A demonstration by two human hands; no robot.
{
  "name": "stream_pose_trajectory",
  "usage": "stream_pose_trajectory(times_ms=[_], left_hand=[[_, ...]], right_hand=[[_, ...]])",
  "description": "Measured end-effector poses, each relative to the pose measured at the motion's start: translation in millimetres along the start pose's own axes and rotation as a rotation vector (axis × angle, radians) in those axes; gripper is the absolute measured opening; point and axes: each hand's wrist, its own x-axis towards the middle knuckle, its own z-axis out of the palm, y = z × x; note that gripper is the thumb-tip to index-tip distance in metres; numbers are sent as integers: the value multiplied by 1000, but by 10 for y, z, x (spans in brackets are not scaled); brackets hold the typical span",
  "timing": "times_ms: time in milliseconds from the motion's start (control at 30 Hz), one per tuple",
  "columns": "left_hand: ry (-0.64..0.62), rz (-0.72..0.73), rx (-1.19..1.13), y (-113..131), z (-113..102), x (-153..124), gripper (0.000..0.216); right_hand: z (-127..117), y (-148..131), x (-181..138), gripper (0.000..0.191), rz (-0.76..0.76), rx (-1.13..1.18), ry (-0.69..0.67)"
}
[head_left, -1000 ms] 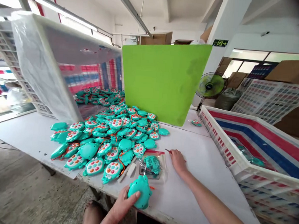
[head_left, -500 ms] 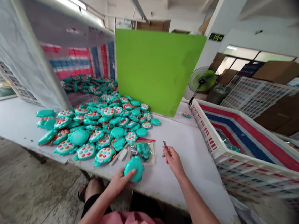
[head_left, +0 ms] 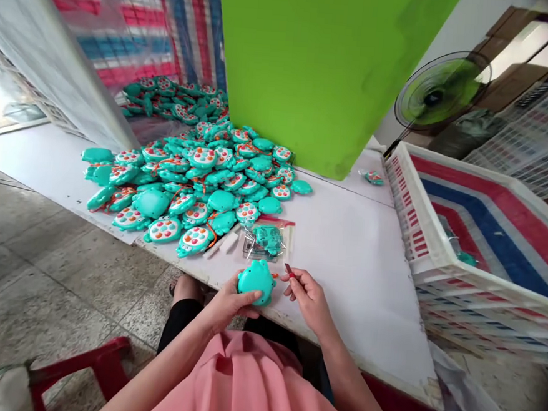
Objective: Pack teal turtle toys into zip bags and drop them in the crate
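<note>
My left hand (head_left: 235,302) is closed round a teal turtle-shaped toy (head_left: 255,282), its plain smooth side facing up, near the table's front edge. An orange cord shows at the toy's right side. Just right of it, my right hand (head_left: 309,294) pinches a small knife (head_left: 289,271) with a red handle, its blade pointing up and away. Beyond the toy lies a clear plastic bag (head_left: 268,241) with teal pieces in it. White stick-like items (head_left: 224,243) rest beside the bag. To the left spreads a big heap of similar toys (head_left: 202,156), many showing coloured dots on white faces.
A green board (head_left: 321,71) stands upright behind the heap. On the right is a white crate (head_left: 421,241) lined with striped cloth, teal pieces inside. A fan (head_left: 434,98) stands behind it. A small packet (head_left: 373,177) lies near the crate. A red stool (head_left: 107,369) is at lower left.
My view has tilted down. My right hand with the knife has come left, close to the toy. The toy in my left hand has turned, and an orange cord now shows.
</note>
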Motion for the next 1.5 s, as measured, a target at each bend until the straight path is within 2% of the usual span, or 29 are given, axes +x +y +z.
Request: stream_pose_trajectory(times_ms=[100,200,367,567,767,967,1133,1267,1500], left_hand=[[23,27,17,48,25,-3,74],[50,15,4,57,70,-43,81],[95,34,-23,-41,85,-112,90],[81,107,127,-161,-6,-42,102],[41,169,136,-198,-47,29,95],[52,191,174,-207,-55,40,94],[40,252,191,-241,-84,55,93],[18,221,185,-226,-92,42,95],[26,207,169,-194,-74,26,96]], right_hand=[[16,-48,58,24,-60,-96,10],[68,-101,66,19,-203,-215,24],[214,-116,-27,22,-359,-326,16],[359,-78,-134,24,-503,-585,-34],[414,-8,-131,32,-529,-600,-19],[424,-11,-134,30,-540,-570,-56],[477,-7,-148,29,-530,-575,23],[497,-11,-180,27,-549,-596,-20],[512,12,-202,30,-532,-644,41]])
